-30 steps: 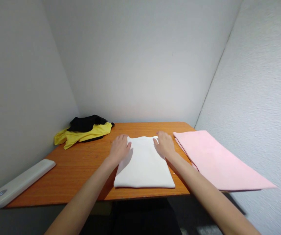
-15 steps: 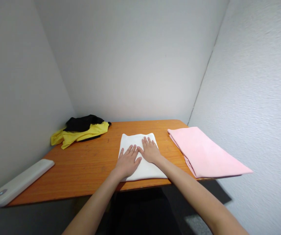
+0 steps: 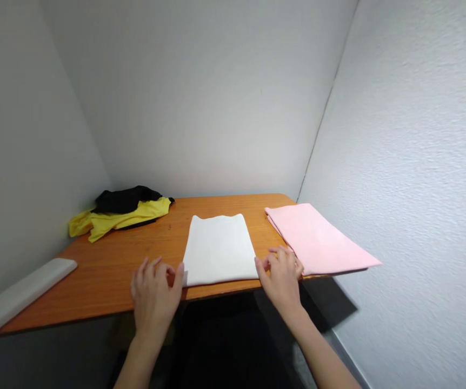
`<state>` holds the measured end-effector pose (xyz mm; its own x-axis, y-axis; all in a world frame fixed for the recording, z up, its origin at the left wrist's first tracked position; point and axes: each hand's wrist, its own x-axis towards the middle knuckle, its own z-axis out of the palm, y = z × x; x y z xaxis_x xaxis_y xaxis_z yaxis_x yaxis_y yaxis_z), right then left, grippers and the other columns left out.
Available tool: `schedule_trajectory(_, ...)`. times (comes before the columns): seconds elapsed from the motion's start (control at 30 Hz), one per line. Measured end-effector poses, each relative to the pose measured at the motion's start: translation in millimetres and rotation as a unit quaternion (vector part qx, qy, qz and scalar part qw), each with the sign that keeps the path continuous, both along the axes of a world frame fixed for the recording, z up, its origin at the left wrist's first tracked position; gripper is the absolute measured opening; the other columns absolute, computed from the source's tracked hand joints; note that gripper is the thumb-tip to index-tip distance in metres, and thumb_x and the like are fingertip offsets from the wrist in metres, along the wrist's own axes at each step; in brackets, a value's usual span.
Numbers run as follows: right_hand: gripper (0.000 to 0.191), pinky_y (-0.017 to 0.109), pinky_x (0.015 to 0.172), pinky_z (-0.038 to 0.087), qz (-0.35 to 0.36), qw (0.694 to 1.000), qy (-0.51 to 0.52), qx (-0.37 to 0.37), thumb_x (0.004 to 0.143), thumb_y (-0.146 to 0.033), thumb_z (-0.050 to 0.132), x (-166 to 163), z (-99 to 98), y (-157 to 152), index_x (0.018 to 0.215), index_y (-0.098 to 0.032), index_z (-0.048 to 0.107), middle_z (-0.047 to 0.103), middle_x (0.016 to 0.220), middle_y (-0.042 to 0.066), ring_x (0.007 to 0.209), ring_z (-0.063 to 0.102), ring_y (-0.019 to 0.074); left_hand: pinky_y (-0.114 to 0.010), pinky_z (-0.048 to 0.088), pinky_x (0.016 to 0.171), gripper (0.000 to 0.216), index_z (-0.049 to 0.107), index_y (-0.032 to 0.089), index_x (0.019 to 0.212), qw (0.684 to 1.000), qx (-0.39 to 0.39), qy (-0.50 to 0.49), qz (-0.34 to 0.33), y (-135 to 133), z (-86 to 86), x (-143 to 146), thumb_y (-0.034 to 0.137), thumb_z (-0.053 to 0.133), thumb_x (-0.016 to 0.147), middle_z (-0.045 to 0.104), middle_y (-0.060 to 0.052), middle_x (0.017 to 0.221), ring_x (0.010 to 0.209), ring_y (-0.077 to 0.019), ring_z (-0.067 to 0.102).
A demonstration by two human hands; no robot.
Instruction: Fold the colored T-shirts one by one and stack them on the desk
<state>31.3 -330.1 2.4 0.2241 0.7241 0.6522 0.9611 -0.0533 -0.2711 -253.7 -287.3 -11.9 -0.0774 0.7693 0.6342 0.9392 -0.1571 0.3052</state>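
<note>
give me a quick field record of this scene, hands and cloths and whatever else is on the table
surface: orange wooden table set between pale walls
white cloth: folded flat, middle of the near edge
left hand: open, fingers spread, thumb at the white cloth's near left corner
right hand: loosely curled at the near right corner, grip unclear
pink cloth: folded flat on the right, overhanging the table's edge
yellow garment: crumpled, far left
black garment: heaped on the yellow garment
white flat device: near left edge
</note>
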Motion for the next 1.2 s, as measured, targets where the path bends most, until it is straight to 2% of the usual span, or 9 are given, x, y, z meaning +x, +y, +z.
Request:
schedule_trajectory(0.1,0.032,0.053,0.097,0.026,-0.011,0.999,-0.018,-0.026,0.091,-0.042,0.055,-5,-10.3,-18,0.069,-0.019,0.057,0.059,0.113,0.011,0.118,0.041,0.0332,-0.057,0.029,0.107,0.044,0.061,0.018,0.074,0.997,-0.047,0.048,0.021,-13,-4.4,10,0.055,0.043,0.089,0.059,-0.017,0.123,0.131,-0.0384,0.037)
schedule_trajectory(0.27,0.031,0.052,0.095,0.029,-0.003,0.997,0.001,-0.078,0.094,-0.038,0.049,-4,-13.7,-13,0.070,-0.020,0.059,0.057,0.123,0.010,0.121,0.039,0.0337,-0.051,0.027,0.111,0.047,0.067,0.018,0.078,0.990,-0.109,0.086,0.008,-19,4.6,20,0.051,0.036,0.093,0.059,-0.014,0.126,0.135,-0.0339,0.033)
schedule_trajectory(0.5,0.037,0.058,0.096,0.028,-0.011,0.997,0.023,-0.075,0.095,-0.040,0.044,12,-16.5,-21,0.069,-0.021,0.062,0.056,0.126,0.010,0.125,0.036,0.0364,-0.048,0.030,0.108,0.047,0.069,0.020,0.082,0.984,-0.143,0.105,0.019,-40,5.4,18,0.052,0.037,0.093,0.056,-0.012,0.133,0.139,-0.0328,0.028)
schedule_trajectory(0.67,0.039,0.058,0.094,0.031,0.009,0.998,0.023,-0.065,0.096,-0.043,0.041,15,-20.7,-20,0.071,-0.021,0.062,0.058,0.124,0.011,0.124,0.037,0.0365,-0.054,0.022,0.110,0.042,0.069,0.021,0.080,0.975,-0.196,0.102,0.036,-39,15.0,18,0.057,0.048,0.086,0.056,-0.012,0.134,0.140,-0.0368,0.025)
schedule_trajectory(0.77,0.039,0.058,0.093,0.032,0.031,0.998,0.022,-0.058,0.095,-0.045,0.042,21,-23.0,-17,0.070,-0.022,0.061,0.059,0.122,0.011,0.121,0.040,0.0371,-0.057,0.024,0.108,0.052,0.065,0.017,0.103,0.975,-0.204,0.087,0.035,-9,34.2,26,0.062,0.051,0.082,0.056,-0.018,0.132,0.136,-0.0403,0.032)
schedule_trajectory(0.83,0.039,0.055,0.090,0.036,0.049,0.997,0.025,-0.056,0.094,-0.048,0.045,27,-23.1,-16,0.069,-0.022,0.059,0.061,0.116,0.011,0.115,0.046,0.0362,-0.049,0.032,0.106,0.057,0.055,0.013,0.123,0.977,-0.201,0.069,-0.017,27,49.9,38,0.056,0.048,0.086,0.055,-0.019,0.133,0.130,-0.0360,0.043)
schedule_trajectory(0.93,0.037,0.041,0.076,0.044,0.081,0.993,0.048,-0.072,0.095,-0.047,0.047,41,-20.6,-19,0.068,-0.023,0.054,0.063,0.090,0.009,0.088,0.058,0.0275,-0.039,0.035,0.107,0.058,0.046,0.012,0.134,0.966,-0.220,0.063,-0.121,88,68.5,65,0.045,0.051,0.087,0.054,-0.018,0.136,0.129,-0.0292,0.047)
schedule_trajectory(1.03,0.033,0.030,0.059,0.042,0.086,0.990,0.075,-0.084,0.096,-0.042,0.047,54,-17.4,-24,0.069,-0.024,0.047,0.058,0.068,0.003,0.062,0.058,0.0198,-0.036,0.039,0.103,0.055,0.050,0.017,0.130,0.944,-0.269,0.059,-0.184,133,74.9,95,0.045,0.056,0.083,0.062,-0.014,0.128,0.124,-0.0267,0.052)
schedule_trajectory(1.2,0.018,0.026,0.051,0.040,0.067,0.985,0.113,-0.115,0.090,-0.037,0.056,61,-16.2,-24,0.081,-0.023,0.051,0.063,0.066,0.000,0.057,0.063,0.0191,-0.033,0.047,0.085,0.044,0.062,0.014,0.107,0.927,-0.300,0.093,-0.204,166,64.4,123,0.045,0.062,0.076,0.067,-0.016,0.115,0.103,-0.0279,0.064)
